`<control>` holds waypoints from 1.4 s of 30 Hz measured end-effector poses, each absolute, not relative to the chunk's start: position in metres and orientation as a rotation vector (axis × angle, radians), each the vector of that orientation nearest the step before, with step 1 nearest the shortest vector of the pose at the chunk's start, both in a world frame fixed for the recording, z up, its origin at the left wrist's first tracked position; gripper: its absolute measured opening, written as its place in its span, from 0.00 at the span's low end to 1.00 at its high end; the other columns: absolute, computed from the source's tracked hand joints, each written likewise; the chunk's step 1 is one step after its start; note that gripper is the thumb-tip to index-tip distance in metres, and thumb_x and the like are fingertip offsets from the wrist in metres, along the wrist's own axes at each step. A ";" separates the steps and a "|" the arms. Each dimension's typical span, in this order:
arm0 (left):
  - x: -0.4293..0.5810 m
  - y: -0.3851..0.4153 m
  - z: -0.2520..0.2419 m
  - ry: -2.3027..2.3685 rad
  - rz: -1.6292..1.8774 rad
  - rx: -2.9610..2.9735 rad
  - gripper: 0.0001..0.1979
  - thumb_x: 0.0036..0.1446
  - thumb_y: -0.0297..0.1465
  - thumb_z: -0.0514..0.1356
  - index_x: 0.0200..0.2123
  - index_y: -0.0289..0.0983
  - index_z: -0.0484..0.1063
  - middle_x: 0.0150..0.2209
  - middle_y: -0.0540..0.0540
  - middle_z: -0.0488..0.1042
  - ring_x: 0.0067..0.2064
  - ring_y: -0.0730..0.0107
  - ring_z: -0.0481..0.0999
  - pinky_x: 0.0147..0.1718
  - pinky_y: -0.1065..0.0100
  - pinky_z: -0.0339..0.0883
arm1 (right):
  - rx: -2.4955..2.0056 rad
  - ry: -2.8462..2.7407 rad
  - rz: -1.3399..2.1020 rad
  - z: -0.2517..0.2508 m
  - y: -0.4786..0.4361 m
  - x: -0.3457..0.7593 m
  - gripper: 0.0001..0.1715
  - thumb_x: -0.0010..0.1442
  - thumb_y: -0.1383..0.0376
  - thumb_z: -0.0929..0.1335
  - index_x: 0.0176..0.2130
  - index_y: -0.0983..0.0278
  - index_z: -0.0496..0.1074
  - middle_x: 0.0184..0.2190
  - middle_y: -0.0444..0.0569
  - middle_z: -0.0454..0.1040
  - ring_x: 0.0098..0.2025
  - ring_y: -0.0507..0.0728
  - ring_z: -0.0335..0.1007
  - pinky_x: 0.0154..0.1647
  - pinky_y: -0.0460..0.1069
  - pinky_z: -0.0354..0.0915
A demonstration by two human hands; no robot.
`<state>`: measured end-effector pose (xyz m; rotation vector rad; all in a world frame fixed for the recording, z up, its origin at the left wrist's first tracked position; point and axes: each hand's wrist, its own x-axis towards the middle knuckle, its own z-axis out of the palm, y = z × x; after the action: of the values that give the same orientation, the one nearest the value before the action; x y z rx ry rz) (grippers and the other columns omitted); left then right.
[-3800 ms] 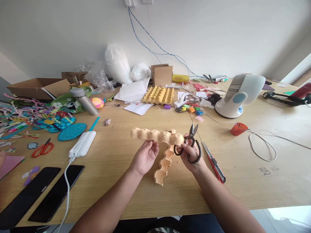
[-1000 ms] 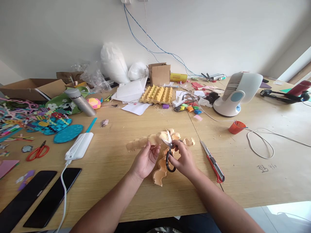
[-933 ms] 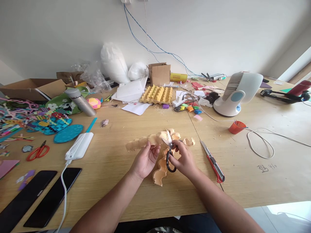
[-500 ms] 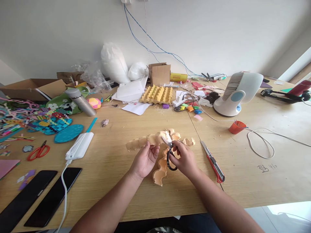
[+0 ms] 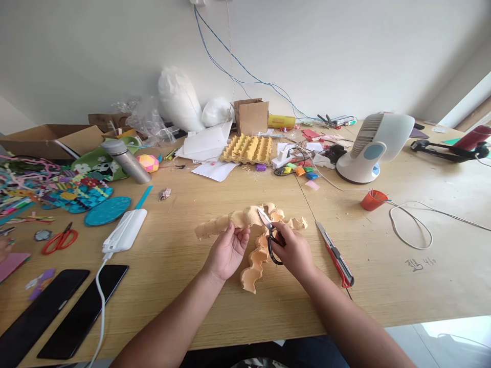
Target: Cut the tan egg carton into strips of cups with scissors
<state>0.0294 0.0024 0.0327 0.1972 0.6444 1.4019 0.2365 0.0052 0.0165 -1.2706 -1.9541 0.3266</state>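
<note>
Upright and clear of the cardboard a few seconds ago, the scissors (image 5: 270, 234) now point their blades up and left across the egg-carton strip (image 5: 222, 225). Its edge has gone from a smooth row of cups to a ragged one.

On the wide wooden surface (image 5: 383, 286), that strip stretches just over the wood, from left of the hands to a tattered end on the right. A second wavy strip (image 5: 253, 268) lies flat below it, between the two wrists.

The left hand (image 5: 225, 251) has its grip closed on the egg-carton strip, thumb and fingertips pinching the near edge. The right hand (image 5: 294, 251) keeps its grip tight on the scissors, fingers curled through the black handle loops. Whether the blades are parted cannot be told.

A red utility knife (image 5: 334, 254) lies just right of that hand, untouched.
</note>
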 end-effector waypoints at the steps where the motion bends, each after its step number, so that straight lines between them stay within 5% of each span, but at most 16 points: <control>1: 0.029 0.002 0.033 0.642 1.407 0.208 0.11 0.73 0.26 0.59 0.38 0.33 0.80 0.35 0.44 0.85 0.36 0.72 0.87 0.37 0.76 0.81 | -1.284 -1.943 0.353 0.016 0.006 0.237 0.17 0.64 0.66 0.69 0.53 0.59 0.75 0.27 0.43 0.76 0.27 0.55 0.71 0.29 0.47 0.61; 8: 0.029 0.001 0.037 0.630 1.436 0.273 0.07 0.71 0.29 0.63 0.41 0.33 0.81 0.38 0.44 0.86 0.37 0.71 0.86 0.38 0.75 0.81 | -1.226 -1.810 0.592 0.024 0.004 0.236 0.17 0.67 0.59 0.68 0.54 0.60 0.71 0.30 0.43 0.74 0.29 0.54 0.69 0.31 0.48 0.64; 15: 0.032 0.000 0.041 0.633 1.442 0.219 0.21 0.72 0.45 0.59 0.49 0.34 0.81 0.42 0.40 0.86 0.37 0.69 0.86 0.36 0.72 0.82 | -1.168 -1.920 0.554 0.025 0.002 0.229 0.17 0.65 0.62 0.70 0.53 0.59 0.68 0.37 0.46 0.76 0.36 0.56 0.72 0.36 0.49 0.66; 42: 0.033 -0.002 0.041 0.629 1.379 0.178 0.20 0.73 0.43 0.58 0.51 0.32 0.80 0.44 0.39 0.85 0.37 0.69 0.85 0.38 0.72 0.82 | -1.370 -1.947 0.329 0.018 0.004 0.234 0.10 0.67 0.56 0.71 0.46 0.57 0.77 0.23 0.42 0.76 0.23 0.55 0.69 0.26 0.47 0.55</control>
<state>0.0325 -0.0016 0.0409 0.1782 0.6291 1.3787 0.2341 0.0038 0.0179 -1.3696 -1.9465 0.3288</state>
